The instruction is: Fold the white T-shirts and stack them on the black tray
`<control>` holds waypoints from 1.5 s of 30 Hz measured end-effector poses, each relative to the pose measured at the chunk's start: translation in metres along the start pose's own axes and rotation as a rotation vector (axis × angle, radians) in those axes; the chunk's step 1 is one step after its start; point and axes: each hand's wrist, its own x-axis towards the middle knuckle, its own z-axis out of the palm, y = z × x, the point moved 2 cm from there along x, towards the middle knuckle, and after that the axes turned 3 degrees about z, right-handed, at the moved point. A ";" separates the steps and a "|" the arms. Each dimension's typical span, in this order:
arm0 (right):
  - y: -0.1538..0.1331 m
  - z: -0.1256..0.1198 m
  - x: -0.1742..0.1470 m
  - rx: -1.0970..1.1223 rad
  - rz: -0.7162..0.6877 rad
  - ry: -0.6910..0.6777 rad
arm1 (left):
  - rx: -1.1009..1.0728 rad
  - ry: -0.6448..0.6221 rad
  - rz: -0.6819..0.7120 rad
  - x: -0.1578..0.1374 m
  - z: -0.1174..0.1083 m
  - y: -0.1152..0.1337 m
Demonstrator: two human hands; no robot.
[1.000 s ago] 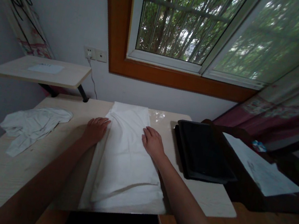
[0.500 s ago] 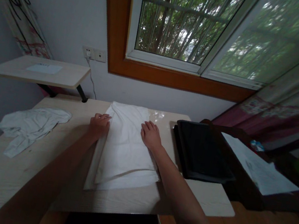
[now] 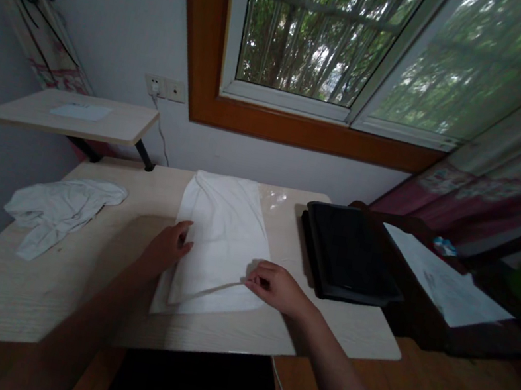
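A folded white garment (image 3: pixel 226 243) lies flat on the pale wooden table (image 3: pixel 85 299) in front of me, its layers slightly offset along the left and near edges. My left hand (image 3: pixel 168 247) is at the garment's left edge, thumb and forefinger apart. On the other side, my right hand (image 3: pixel 275 285) pinches the upper layer near its right front corner, fingertips closed on the fabric. What kind of garment it is cannot be made out from the folds.
A crumpled white cloth (image 3: pixel 61 207) lies on the left, before a small raised shelf (image 3: pixel 127 121) with a paper. Black folded items (image 3: pixel 351 255) rest at the table's right. Beyond them, paper (image 3: pixel 442 277) covers part of a dark surface. A window (image 3: pixel 312 43) is behind.
Both hands have come nearer to me along the garment's sides. My right hand went from lying flat on the cloth to pinching its near right part; the left thumb and forefinger now show apart.
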 end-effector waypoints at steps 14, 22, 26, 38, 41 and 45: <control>0.000 -0.017 -0.061 0.018 0.183 0.134 | -0.216 0.032 -0.146 -0.034 -0.005 0.010; -0.010 -0.006 -0.080 0.013 0.206 0.252 | -0.297 0.026 -0.158 -0.046 -0.008 0.019; -0.006 -0.002 -0.084 -0.019 0.228 0.182 | -0.420 -0.071 -0.186 -0.054 -0.008 0.025; -0.054 0.021 -0.029 -0.230 -0.106 0.192 | -0.857 -0.227 -0.258 -0.069 -0.025 0.048; -0.071 0.046 -0.006 -0.242 -0.180 0.148 | -0.949 -0.266 -0.303 -0.070 -0.024 0.050; -0.085 0.072 0.018 -0.285 -0.209 0.116 | -1.006 -0.274 -0.293 -0.070 -0.021 0.046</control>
